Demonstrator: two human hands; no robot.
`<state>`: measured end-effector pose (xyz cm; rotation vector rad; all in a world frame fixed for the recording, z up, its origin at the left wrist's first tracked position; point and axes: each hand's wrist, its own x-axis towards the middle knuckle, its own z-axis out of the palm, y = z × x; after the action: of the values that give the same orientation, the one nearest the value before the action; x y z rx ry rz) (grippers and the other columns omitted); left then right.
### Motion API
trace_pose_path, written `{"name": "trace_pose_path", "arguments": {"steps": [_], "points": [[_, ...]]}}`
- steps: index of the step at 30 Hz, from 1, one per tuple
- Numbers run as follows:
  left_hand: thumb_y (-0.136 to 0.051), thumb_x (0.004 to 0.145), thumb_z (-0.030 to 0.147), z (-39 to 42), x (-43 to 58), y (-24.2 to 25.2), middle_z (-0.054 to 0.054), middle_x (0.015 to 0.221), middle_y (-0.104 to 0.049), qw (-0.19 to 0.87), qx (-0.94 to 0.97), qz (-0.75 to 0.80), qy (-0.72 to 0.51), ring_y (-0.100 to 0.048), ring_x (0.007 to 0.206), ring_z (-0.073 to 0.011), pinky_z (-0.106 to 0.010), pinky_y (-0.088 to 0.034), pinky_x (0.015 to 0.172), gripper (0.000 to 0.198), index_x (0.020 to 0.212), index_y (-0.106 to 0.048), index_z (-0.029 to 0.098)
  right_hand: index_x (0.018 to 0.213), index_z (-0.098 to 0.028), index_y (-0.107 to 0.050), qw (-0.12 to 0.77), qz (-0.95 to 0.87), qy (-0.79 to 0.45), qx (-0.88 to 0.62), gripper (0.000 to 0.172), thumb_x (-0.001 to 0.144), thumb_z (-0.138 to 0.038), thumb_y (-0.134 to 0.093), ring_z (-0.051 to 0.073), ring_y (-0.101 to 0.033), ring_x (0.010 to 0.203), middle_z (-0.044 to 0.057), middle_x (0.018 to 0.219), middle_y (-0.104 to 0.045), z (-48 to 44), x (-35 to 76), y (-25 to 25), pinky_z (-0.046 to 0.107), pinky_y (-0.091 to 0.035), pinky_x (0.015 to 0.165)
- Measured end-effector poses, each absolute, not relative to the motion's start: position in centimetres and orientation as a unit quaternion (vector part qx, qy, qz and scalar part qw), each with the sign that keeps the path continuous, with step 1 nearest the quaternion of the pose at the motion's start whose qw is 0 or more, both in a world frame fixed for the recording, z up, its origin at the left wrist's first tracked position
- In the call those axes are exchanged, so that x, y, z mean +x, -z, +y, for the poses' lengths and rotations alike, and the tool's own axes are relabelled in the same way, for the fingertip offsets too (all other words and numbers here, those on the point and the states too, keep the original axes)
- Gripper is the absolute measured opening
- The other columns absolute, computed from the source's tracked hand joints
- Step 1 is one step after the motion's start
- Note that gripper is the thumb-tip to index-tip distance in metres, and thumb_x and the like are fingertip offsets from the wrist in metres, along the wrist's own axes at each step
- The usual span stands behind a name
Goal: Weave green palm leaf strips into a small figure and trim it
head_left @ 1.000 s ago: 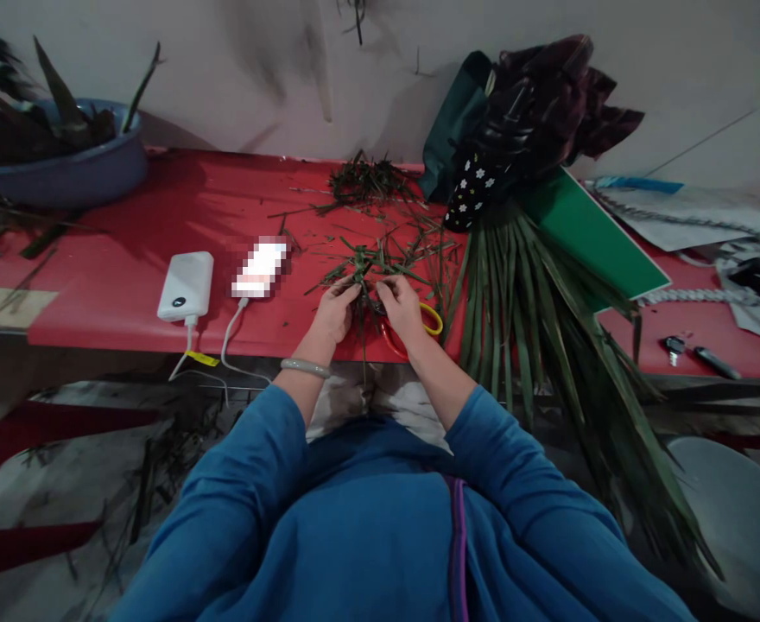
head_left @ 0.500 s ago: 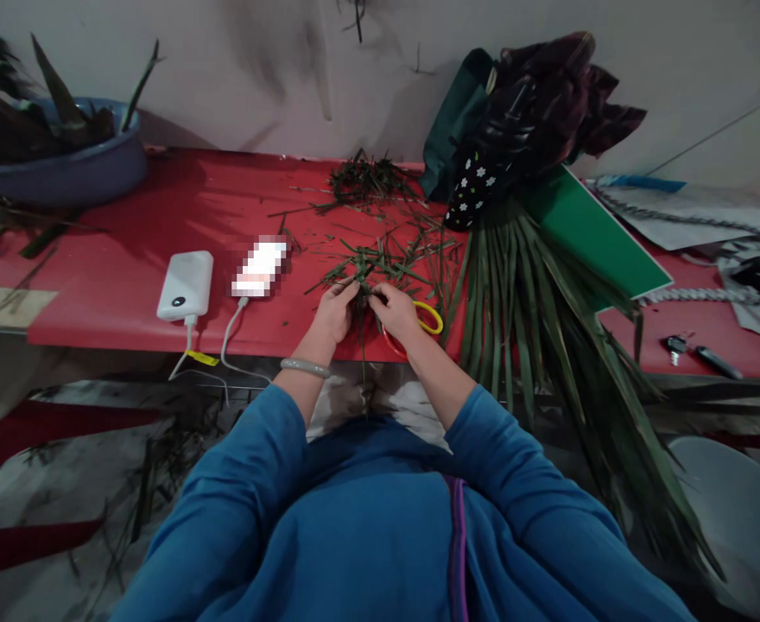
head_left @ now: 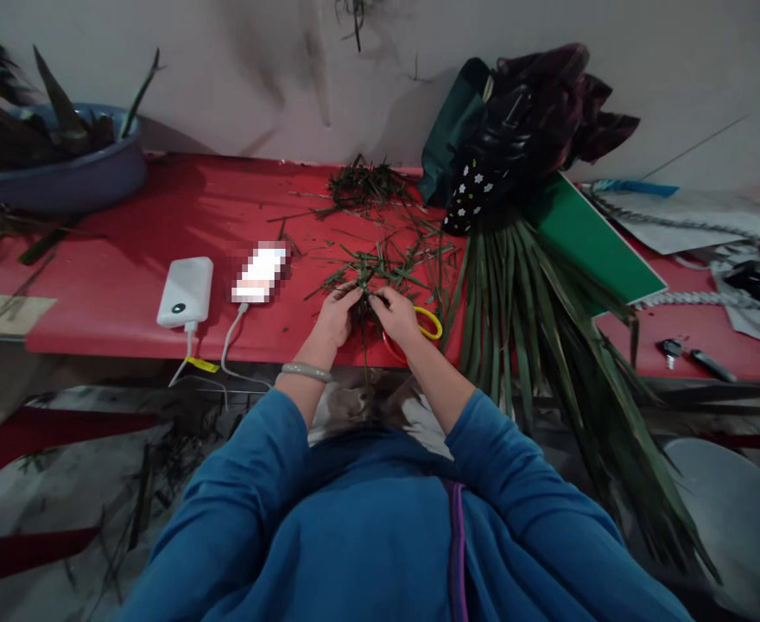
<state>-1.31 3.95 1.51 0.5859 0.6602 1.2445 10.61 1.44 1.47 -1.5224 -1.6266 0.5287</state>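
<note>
My left hand (head_left: 336,314) and my right hand (head_left: 395,313) meet at the front edge of the red table (head_left: 127,276). Both pinch a small woven piece of green leaf strips (head_left: 365,304) between them, fingers closed on it. One thin strip hangs down from it past the table edge. Loose leaf strips (head_left: 386,259) lie scattered just beyond my fingers. Scissors with a yellow and a red handle (head_left: 429,325) lie under and beside my right hand, partly hidden by it.
A white power bank (head_left: 186,292) and a phone (head_left: 260,271) with cables lie to the left. A large bundle of long green leaves (head_left: 535,328) hangs over the edge on the right. A blue basin (head_left: 62,177) stands far left; keys (head_left: 673,349) far right.
My hands stay together on the leaf piece; the right hand's fingers have shifted slightly against it. The view has tilted a little.
</note>
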Motion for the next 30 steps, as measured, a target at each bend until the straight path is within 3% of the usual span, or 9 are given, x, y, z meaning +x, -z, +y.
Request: {"name": "trace_pose_path", "arguments": {"steps": [5, 8, 13, 22, 30], "points": [[-0.073, 0.050, 0.015, 3.9, -1.3, -1.4, 0.002, 0.069, -0.065, 0.729, 0.281, 0.300, -0.547, -0.060, 0.064, -0.0081, -0.024, -0.045, 0.070, 0.029, 0.076, -0.060, 0.016, 0.088, -0.019, -0.058, 0.507, -0.597, -0.236, -0.575, 0.025, 0.078, -0.037, -0.044, 0.015, -0.056, 0.077, 0.003, 0.083, -0.062, 1.8, 10.9, -1.2, 0.027, -0.043, 0.072], [-0.073, 0.051, 0.016, 3.8, -1.2, -1.2, 0.002, 0.071, -0.066, 0.735, 0.306, 0.298, -0.527, -0.059, 0.066, -0.0083, -0.024, -0.044, 0.071, 0.029, 0.076, -0.061, 0.016, 0.082, -0.018, -0.059, 0.521, -0.597, -0.225, -0.567, 0.023, 0.077, -0.035, -0.044, 0.016, -0.055, 0.084, 0.004, 0.085, -0.062, 2.3, 11.2, -0.9, 0.029, -0.042, 0.079], [-0.073, 0.050, 0.017, 3.6, -1.0, -1.0, 0.003, 0.070, -0.064, 0.722, 0.349, 0.304, -0.514, -0.058, 0.066, -0.0069, -0.023, -0.043, 0.073, 0.026, 0.074, -0.062, 0.016, 0.070, -0.018, -0.059, 0.542, -0.574, -0.277, -0.549, 0.024, 0.076, -0.036, -0.045, 0.016, -0.054, 0.074, 0.001, 0.069, -0.059, 2.8, 11.4, -0.4, 0.029, -0.043, 0.072], [-0.069, 0.060, 0.030, 3.8, -0.9, -0.1, 0.001, 0.067, -0.063, 0.684, 0.400, 0.307, -0.527, -0.056, 0.064, -0.0087, -0.025, -0.045, 0.071, 0.021, 0.073, -0.065, 0.014, 0.075, -0.018, -0.060, 0.564, -0.539, -0.333, -0.530, 0.019, 0.073, -0.032, -0.047, 0.015, -0.054, 0.073, -0.001, 0.074, -0.061, 2.8, 11.4, -0.5, 0.029, -0.042, 0.072], [-0.067, 0.060, 0.030, 3.9, -0.8, 0.1, 0.002, 0.062, -0.060, 0.617, 0.434, 0.349, -0.556, -0.053, 0.059, -0.0079, -0.023, -0.043, 0.067, 0.017, 0.067, -0.065, 0.015, 0.083, -0.018, -0.059, 0.559, -0.579, -0.358, -0.473, 0.028, 0.073, -0.042, -0.052, 0.015, -0.053, 0.076, 0.001, 0.080, -0.060, 2.4, 11.2, -0.5, 0.030, -0.043, 0.075]]}}
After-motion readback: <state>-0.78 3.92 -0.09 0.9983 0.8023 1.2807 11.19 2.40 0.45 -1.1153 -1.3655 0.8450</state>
